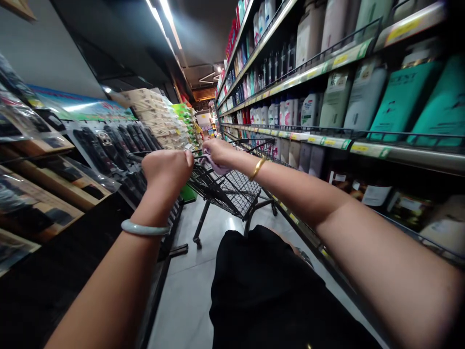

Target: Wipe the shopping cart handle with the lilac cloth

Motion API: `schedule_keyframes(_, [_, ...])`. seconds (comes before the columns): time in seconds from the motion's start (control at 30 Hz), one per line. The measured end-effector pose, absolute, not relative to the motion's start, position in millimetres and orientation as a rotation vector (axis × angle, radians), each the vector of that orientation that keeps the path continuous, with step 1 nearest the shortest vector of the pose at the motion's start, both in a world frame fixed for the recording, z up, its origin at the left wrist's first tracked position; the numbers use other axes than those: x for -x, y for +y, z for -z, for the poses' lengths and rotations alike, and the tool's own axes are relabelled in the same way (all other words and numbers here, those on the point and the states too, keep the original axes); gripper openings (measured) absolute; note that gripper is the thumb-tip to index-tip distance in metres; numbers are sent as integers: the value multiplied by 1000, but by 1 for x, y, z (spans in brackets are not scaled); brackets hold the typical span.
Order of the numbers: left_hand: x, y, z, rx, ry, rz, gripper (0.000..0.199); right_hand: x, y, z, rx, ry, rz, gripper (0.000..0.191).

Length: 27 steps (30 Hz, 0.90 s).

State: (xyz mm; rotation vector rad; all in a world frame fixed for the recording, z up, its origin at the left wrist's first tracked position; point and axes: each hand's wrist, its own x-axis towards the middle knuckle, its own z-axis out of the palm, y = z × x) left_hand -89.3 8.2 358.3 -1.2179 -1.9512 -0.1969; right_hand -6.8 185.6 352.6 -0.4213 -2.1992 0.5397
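Note:
A black wire shopping cart [240, 191] stands in front of me in the aisle. My left hand [167, 167] is closed around the left part of its handle bar, with a pale bangle on that wrist. Farther along the bar, my right hand [217, 151] is closed too, and a gold bracelet sits on that wrist. A light purple cloth [217, 166] hangs just below the right hand, against the handle; whether the fingers also pinch it I cannot tell. My arms hide part of the basket.
Shelves of shampoo and lotion bottles [403, 99] line the right side, edged by a price rail [330, 141]. At left hang packaged dark goods [105, 145], with stacked pale packs [148, 114] beyond. Grey tiled floor [185, 291] runs beneath the cart.

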Motion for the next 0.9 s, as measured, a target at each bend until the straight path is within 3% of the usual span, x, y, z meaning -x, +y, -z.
schedule_keyframes(0.17, [76, 8, -358, 1209, -1925, 223, 77, -7, 157, -282, 377, -1688, -480, 16])
schedule_keyframes(0.33, [62, 3, -361, 1243, -1908, 148, 79, -5, 146, -179, 680, -1302, -787, 19])
schedule_keyframes(0.47, [52, 3, -360, 1194, -1918, 149, 75, -3, 133, -191, 637, -1218, -825, 18])
schedule_keyframes(0.6, [44, 5, -358, 1176, -1879, 172, 73, -10, 127, -228, 221, -1280, -613, 15])
schedule_keyframes(0.8, [29, 7, -357, 1214, -1876, 237, 71, -25, 150, -165, 700, -1192, -790, 13])
schedule_keyframes(0.9, [20, 8, -356, 1210, -1883, 274, 70, -36, 148, -167, 690, -1191, -777, 12])
